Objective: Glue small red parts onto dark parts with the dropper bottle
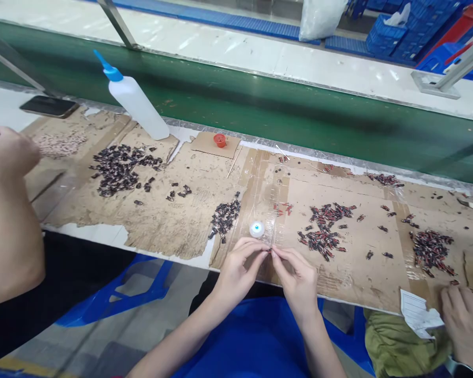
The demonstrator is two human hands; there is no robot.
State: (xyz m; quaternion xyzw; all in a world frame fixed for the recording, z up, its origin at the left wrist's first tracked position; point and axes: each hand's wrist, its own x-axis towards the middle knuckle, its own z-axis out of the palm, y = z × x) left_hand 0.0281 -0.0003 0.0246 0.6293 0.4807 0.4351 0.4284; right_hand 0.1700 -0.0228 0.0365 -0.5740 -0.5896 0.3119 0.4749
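My left hand (242, 265) and my right hand (297, 273) meet over the front edge of the cardboard-covered bench, thumbs and forefingers pinched together. Between the fingertips shows a tiny dark and reddish part (269, 250), mostly covered by them. Just beyond sits a small round translucent cap (256, 228) with a bright blue-white centre. A pile of small black parts (224, 218) lies to the left of my hands. On the right is a heap of black-and-red parts (327, 226), and several small red pieces (283, 208) lie behind the cap.
A white squeeze bottle (137, 105) with a blue nozzle stands at back left, near a red cup (219, 140) and a phone (49, 106). A co-worker's arm (11, 210) is at left; another person's hand (465, 320) is at right, near more parts (432, 249).
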